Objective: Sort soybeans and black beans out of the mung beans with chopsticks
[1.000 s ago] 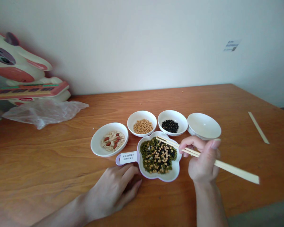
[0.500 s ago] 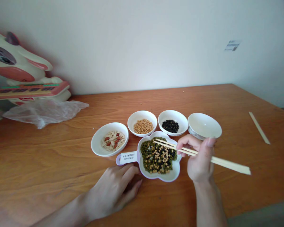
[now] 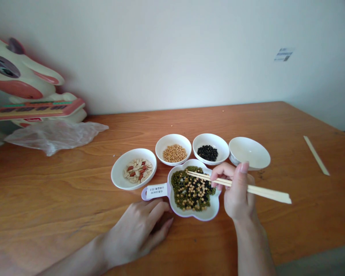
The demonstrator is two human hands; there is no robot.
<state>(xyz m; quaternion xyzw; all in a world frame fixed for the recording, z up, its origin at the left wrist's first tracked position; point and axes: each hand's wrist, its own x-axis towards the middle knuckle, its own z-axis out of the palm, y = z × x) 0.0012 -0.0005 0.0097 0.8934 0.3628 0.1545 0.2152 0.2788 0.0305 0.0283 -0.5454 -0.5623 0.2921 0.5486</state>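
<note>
My right hand [image 3: 237,188] is closed around a pair of pale wooden chopsticks [image 3: 266,193]. Their tips sit close together at the upper part of a white, flower-shaped dish [image 3: 213,211], where a soybean appears to be at the tips. Mixed green mung beans [image 3: 178,183], black beans and tan soybeans [image 3: 193,188] lie in that dish. My left hand [image 3: 140,226] rests on the table below the dish's labelled purple handle [image 3: 156,191], fingers loosely bent and thumb apart, the index fingertip against or very near the rim. Whether it touches is unclear.
Behind the dish stand white bowls of peanuts and pale seeds [image 3: 117,174], soybeans [image 3: 174,153] and black beans [image 3: 207,152], plus an empty bowl [image 3: 248,151]. A wooden stick [image 3: 316,155] lies right. A cow toy [image 3: 34,84] and plastic bag [image 3: 57,136] are left.
The chopstick tips have come closer together, and their rear ends have swung left. My right hand has shifted slightly left with its thumb raised; my left hand stays put.
</note>
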